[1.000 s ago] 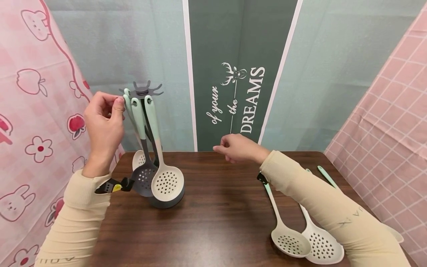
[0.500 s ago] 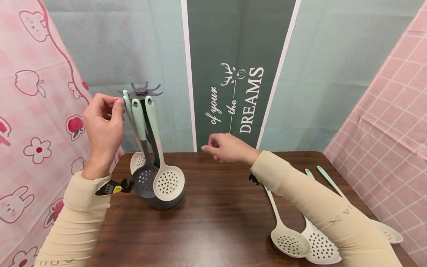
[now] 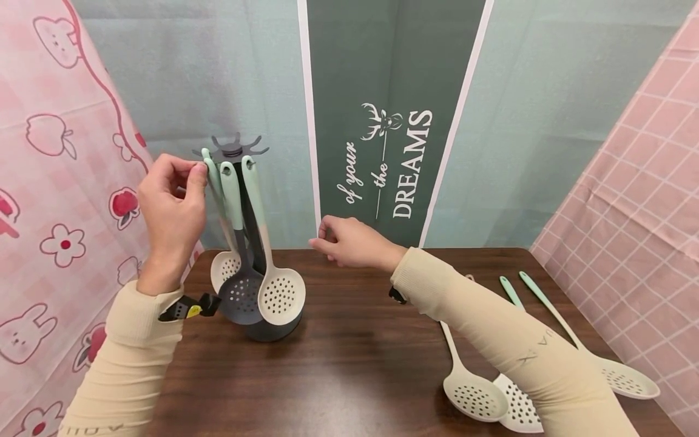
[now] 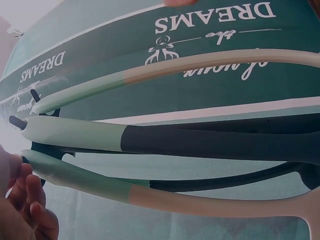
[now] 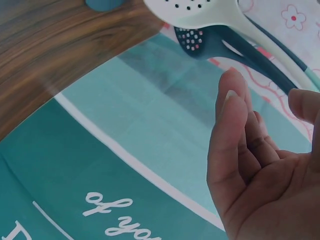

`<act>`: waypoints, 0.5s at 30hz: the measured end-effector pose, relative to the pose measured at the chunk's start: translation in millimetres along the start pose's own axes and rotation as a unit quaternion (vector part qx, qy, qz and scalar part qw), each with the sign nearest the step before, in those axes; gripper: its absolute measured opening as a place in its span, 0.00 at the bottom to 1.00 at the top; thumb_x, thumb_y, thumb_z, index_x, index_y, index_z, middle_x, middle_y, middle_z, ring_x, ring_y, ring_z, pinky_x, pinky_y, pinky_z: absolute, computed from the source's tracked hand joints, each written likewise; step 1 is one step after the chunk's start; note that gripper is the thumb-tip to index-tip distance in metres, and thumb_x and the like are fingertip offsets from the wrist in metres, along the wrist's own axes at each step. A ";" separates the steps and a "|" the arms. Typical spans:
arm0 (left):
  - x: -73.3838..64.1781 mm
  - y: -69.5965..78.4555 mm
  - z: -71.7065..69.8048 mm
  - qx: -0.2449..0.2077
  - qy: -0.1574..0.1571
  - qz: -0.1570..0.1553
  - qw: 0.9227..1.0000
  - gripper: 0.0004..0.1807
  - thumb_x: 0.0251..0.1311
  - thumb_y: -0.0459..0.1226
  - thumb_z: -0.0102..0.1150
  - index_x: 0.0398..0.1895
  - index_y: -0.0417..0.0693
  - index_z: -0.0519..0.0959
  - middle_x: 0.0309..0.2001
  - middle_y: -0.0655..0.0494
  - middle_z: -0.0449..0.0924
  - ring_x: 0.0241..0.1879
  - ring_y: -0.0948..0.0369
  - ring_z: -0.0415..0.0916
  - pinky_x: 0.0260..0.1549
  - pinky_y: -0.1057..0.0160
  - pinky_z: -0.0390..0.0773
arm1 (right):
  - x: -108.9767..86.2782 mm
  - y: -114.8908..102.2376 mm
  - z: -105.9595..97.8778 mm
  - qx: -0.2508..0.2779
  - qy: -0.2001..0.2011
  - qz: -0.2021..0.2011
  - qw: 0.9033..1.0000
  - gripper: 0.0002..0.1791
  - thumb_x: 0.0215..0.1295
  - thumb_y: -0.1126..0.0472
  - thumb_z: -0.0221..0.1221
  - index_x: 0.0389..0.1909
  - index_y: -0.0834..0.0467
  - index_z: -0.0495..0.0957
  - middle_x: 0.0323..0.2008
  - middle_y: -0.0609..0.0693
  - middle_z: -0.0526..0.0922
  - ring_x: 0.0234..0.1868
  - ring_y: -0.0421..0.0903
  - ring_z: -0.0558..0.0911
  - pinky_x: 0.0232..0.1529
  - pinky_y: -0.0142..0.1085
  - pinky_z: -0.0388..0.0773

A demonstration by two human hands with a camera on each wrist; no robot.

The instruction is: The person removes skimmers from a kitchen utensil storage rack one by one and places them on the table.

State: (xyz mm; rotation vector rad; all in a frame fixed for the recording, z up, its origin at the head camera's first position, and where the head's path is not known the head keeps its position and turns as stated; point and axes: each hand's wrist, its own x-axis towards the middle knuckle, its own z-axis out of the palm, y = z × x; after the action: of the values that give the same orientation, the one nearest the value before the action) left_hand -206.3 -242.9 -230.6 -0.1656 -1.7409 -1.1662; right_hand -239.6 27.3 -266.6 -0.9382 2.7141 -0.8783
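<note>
A dark grey rotating utensil rack (image 3: 232, 149) stands at the left of the table on a round base (image 3: 273, 331). From its hooks, by mint green handles, hang a white skimmer (image 3: 281, 297), a dark grey skimmer (image 3: 243, 294) and, behind, a smaller white slotted spoon (image 3: 225, 267). My left hand (image 3: 175, 206) pinches the tip of a rack hook with thumb and forefinger, right beside the spoon's handle top; the left wrist view shows the dark tip at the fingers (image 4: 22, 185). With nothing in its loosely curled fingers, my right hand (image 3: 355, 240) hovers right of the rack.
On the table's right lie a skimmer (image 3: 475, 394), a white slotted turner (image 3: 516, 406) partly hidden by my right sleeve (image 3: 491, 328), and a slotted spoon (image 3: 628, 379) with a mint handle. Patterned cloths hang behind the brown table (image 3: 360, 376) and at both sides.
My right hand has moved left toward the rack. The rack has turned slightly, its front utensils shifting a little to the right, while the left hand stays at the hook.
</note>
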 end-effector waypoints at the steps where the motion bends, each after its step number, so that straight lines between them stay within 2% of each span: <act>1: -0.6 0.0 0.0 0.000 0.001 -0.001 1.000 0.12 0.67 0.35 0.62 0.39 0.29 0.82 0.28 0.69 0.77 0.24 0.70 0.72 0.25 0.71 0.68 | 1.2 -2.0 1.5 0.003 0.001 -0.003 1.000 0.13 0.75 0.49 0.58 0.38 0.54 0.73 0.24 0.50 0.82 0.20 0.42 0.80 0.28 0.35 0.77; 7: -2.3 -0.2 0.6 0.000 0.006 0.006 1.000 0.11 0.67 0.34 0.63 0.38 0.31 0.82 0.28 0.72 0.77 0.26 0.71 0.74 0.25 0.73 0.71 | 8.4 -11.7 10.0 0.020 0.003 -0.026 0.999 0.12 0.76 0.49 0.57 0.42 0.55 0.73 0.27 0.55 0.84 0.21 0.42 0.81 0.28 0.35 0.78; 15: -2.1 0.5 0.5 0.003 0.008 -0.002 1.000 0.12 0.67 0.35 0.63 0.39 0.29 0.82 0.29 0.70 0.78 0.26 0.71 0.74 0.26 0.73 0.71 | 16.3 -22.0 17.4 0.035 0.013 -0.030 0.999 0.14 0.76 0.48 0.57 0.45 0.55 0.73 0.25 0.48 0.82 0.22 0.42 0.81 0.29 0.35 0.77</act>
State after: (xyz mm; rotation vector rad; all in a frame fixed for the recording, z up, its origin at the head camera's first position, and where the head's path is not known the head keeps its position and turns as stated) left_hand -205.3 -241.5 -231.9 -0.1484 -1.7313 -1.1622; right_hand -235.7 -4.9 -267.4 -1.0067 2.6703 -0.9961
